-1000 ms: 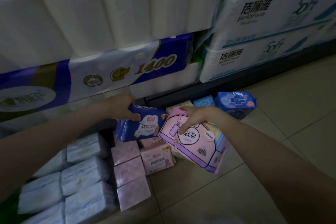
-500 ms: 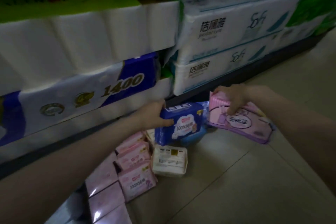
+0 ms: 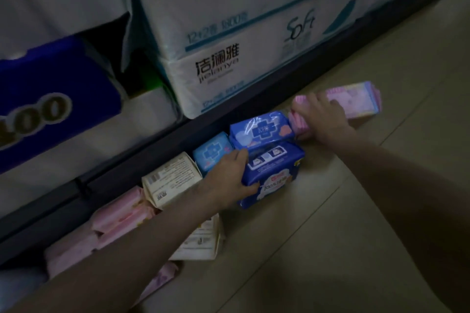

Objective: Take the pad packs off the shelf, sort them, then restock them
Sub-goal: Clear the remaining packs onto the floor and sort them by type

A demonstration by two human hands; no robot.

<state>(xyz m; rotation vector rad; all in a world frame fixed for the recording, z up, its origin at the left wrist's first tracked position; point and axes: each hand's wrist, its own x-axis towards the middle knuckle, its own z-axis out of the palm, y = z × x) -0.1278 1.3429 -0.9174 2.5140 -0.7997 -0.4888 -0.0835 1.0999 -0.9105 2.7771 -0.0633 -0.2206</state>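
Observation:
My left hand (image 3: 229, 178) grips the left end of a dark blue pad pack (image 3: 273, 173) that sits on the floor by the shelf base. My right hand (image 3: 320, 119) holds a large pink pad pack (image 3: 356, 101) lying on the floor further right. Between them lies a blue pack with a cross print (image 3: 262, 129), and a smaller light blue pack (image 3: 212, 151) sits to its left. Cream packs (image 3: 170, 180) and pink packs (image 3: 119, 213) line the floor to the left, partly hidden by my left forearm.
The dark shelf base (image 3: 254, 99) runs diagonally behind the packs. White tissue bundles (image 3: 229, 33) and a blue-labelled paper roll bundle (image 3: 50, 99) fill the bottom shelf. Beige floor tiles (image 3: 330, 236) spread to the right and front.
Both hands moved right and down to the floor. The dark blue pack now rests beside the blue cross pack, and the pink pack lies further right on the floor.

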